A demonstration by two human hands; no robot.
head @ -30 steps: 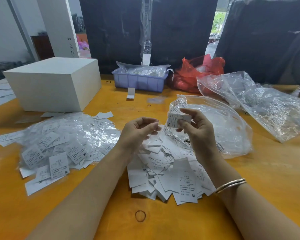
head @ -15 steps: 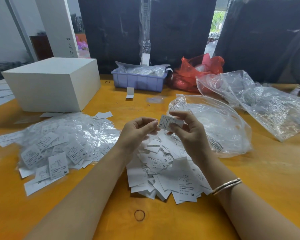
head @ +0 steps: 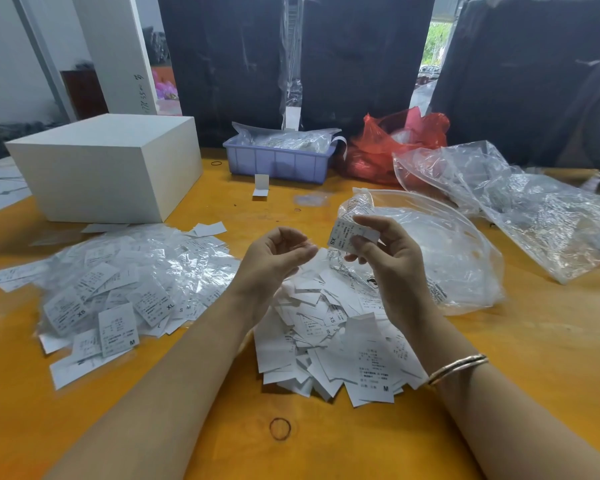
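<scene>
— While the right hand [head: 388, 261] pinches a white label [head: 343, 235] just above the loose pile [head: 329, 337], what's the left doing?
— The left hand [head: 274, 261] is beside it, fingers curled; I can't tell whether it holds anything. Orange table [head: 534, 358], bagged labels [head: 125, 285] at left, white box [head: 108, 168] behind.

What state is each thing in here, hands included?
right hand, pinching one XS label above the table
left hand, fingers curled; contents unclear
loose labels, heaped beneath the hands
sleeved labels, spread in a pile at left
zip bag, lying crumpled, mouth open
white box, closed
rubber band, lying flat, unused
</scene>
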